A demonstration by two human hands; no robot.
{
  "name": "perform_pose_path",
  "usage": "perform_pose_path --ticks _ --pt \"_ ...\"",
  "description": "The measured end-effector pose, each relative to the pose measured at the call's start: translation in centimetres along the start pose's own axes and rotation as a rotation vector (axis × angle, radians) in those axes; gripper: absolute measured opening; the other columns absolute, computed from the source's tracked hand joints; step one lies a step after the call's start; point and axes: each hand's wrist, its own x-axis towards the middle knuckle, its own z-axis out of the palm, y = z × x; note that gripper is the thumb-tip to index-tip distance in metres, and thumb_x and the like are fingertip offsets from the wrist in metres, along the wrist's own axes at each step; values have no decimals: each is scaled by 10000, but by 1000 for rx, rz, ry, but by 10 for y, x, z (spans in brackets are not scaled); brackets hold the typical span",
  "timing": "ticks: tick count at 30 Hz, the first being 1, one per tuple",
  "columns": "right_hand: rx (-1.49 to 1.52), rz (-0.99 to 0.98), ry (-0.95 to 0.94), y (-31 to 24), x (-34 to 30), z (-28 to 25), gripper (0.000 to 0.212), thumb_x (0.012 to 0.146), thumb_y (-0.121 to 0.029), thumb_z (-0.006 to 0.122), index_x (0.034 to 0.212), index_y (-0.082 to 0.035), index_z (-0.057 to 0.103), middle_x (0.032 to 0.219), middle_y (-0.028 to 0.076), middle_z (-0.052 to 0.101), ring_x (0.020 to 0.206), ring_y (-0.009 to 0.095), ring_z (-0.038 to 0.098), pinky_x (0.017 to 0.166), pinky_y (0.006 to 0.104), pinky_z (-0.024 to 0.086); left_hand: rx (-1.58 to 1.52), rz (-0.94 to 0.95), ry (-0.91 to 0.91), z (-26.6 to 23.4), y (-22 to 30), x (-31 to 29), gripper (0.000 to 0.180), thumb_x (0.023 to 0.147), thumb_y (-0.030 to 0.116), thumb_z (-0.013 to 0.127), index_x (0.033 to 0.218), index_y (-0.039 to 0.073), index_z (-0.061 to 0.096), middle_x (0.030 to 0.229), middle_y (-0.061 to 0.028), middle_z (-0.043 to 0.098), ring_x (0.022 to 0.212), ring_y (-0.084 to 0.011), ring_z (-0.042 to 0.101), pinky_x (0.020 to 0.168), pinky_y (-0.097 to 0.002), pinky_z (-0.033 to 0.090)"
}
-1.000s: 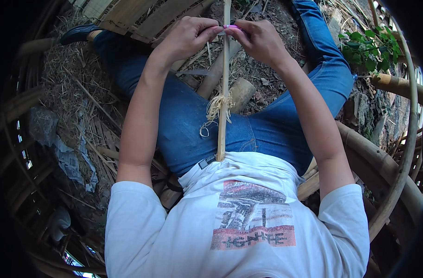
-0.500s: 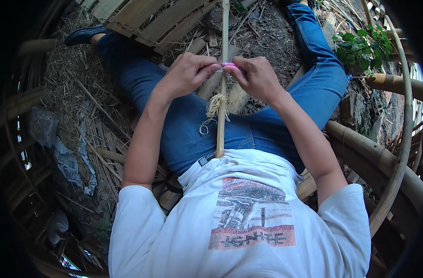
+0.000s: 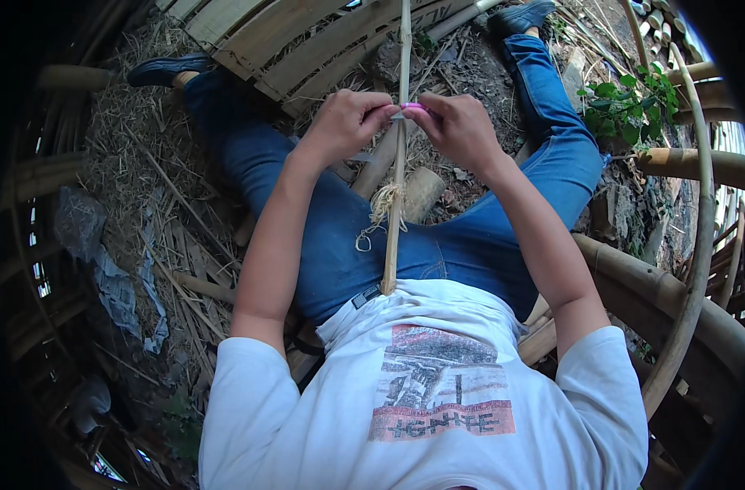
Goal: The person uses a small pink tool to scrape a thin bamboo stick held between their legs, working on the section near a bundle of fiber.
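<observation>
A thin bamboo stick [image 3: 395, 204] runs from my waist up past the top of the view. My left hand [image 3: 348, 122] pinches it from the left at about its upper middle. My right hand [image 3: 454, 126] closes on a small pink-handled blade [image 3: 413, 107] pressed against the stick at the same spot. A curl of pale shavings [image 3: 380, 208] hangs on the stick lower down, over my blue jeans [image 3: 340, 245].
Bamboo slat panels [image 3: 266, 41] lie ahead of my legs. Short bamboo logs [image 3: 421, 192] rest between my knees. Thick curved bamboo poles [image 3: 682, 245] stand at the right, a green plant [image 3: 629, 102] beyond them. Dry straw and scraps [image 3: 135, 212] cover the ground at left.
Both hands have slid down the stick toward my body, still together on it. The view has shifted so my feet show more at the top.
</observation>
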Motion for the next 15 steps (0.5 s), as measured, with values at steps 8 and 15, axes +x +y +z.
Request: perform_pose_path --ticks 8,15 --pt "-164 -100 142 63 80 5 339 918 -433 627 914 -114 739 710 123 675 700 340 669 632 448 531 96 27 51 -19 -43 84 229 978 225 600 1014 16 688 627 -40 535 575 -126 430 548 -320 384" --pt "-62 -144 91 56 64 10 296 950 -362 619 931 -82 713 635 158 594 610 362 606 567 445 468 36 -6 -28 -21 -36 66 224 981 222 590 973 12 668 627 -38 507 578 -121 419 544 -318 368"
